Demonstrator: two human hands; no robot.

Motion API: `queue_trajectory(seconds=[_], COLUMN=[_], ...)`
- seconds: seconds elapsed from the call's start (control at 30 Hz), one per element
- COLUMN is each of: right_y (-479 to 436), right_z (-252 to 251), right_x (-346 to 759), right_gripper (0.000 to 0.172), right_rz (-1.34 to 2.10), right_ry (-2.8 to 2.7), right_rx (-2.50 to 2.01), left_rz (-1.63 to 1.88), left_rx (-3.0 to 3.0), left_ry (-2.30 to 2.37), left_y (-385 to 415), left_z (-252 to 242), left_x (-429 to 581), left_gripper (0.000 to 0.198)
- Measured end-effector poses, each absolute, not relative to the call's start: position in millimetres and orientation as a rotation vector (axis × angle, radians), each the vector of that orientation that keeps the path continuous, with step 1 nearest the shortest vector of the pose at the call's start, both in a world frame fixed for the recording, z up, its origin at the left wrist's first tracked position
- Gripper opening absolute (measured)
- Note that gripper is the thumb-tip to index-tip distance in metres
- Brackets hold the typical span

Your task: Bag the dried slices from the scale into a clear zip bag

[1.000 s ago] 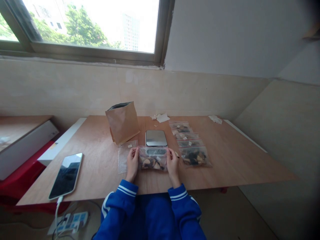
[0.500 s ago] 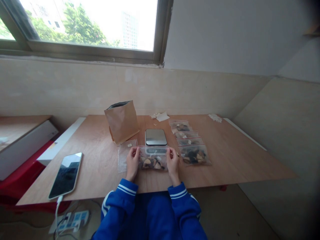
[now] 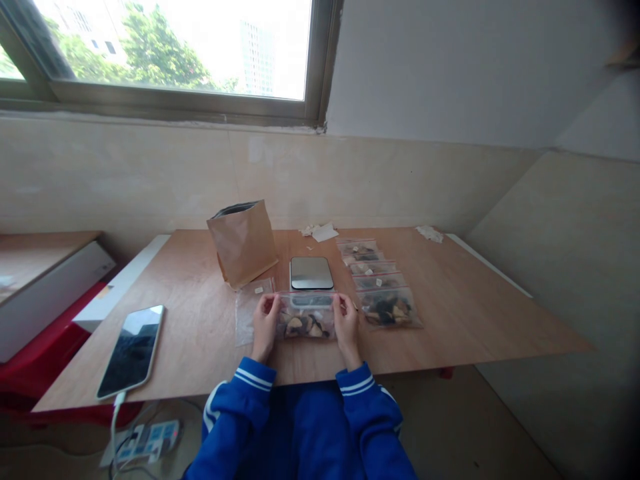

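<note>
Left hand (image 3: pixel 265 320): fingers (image 3: pixel 271 304) closed, pinching zip bag (image 3: pixel 306 323) of dark chunks at its left end | right hand (image 3: pixel 347 325): fingers (image 3: pixel 342 304) closed on its right end | bag: between hands, low over plywood tabletop (image 3: pixel 450 320) | ahead of fingers: digital scale (image 3: pixel 311 273) | beyond right fingers: filled zip bags (image 3: pixel 389 308) | beyond left fingers: kraft paper bag (image 3: pixel 243 244)

zip bag (image 3: pixel 306 325): glossy clear plastic | tabletop (image 3: pixel 450 320): matt wood | kraft bag (image 3: pixel 243 245): matt paper | scale plate (image 3: pixel 311 273): glossy metal
</note>
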State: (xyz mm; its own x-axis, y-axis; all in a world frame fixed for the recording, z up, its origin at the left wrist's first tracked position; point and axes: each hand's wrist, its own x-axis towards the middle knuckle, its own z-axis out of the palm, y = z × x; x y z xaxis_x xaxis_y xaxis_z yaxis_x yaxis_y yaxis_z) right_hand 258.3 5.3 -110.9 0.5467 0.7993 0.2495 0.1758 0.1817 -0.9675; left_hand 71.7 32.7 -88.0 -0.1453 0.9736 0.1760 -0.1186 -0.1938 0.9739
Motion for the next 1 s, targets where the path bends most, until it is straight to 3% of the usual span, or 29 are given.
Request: queue_trajectory(seconds=[1.0], right_y=[4.0], right_z=[-112.8], right_x=[258.7], right_gripper=[0.038], right_rz=[0.487], right_ry=[-0.905], right_rx=[-1.319], left_rz=[1.376], left_rx=[1.257], left_ry=[1.076], left_y=[32.4], left_z=[-90.0], left_x=[71.2], left_gripper=[0.029])
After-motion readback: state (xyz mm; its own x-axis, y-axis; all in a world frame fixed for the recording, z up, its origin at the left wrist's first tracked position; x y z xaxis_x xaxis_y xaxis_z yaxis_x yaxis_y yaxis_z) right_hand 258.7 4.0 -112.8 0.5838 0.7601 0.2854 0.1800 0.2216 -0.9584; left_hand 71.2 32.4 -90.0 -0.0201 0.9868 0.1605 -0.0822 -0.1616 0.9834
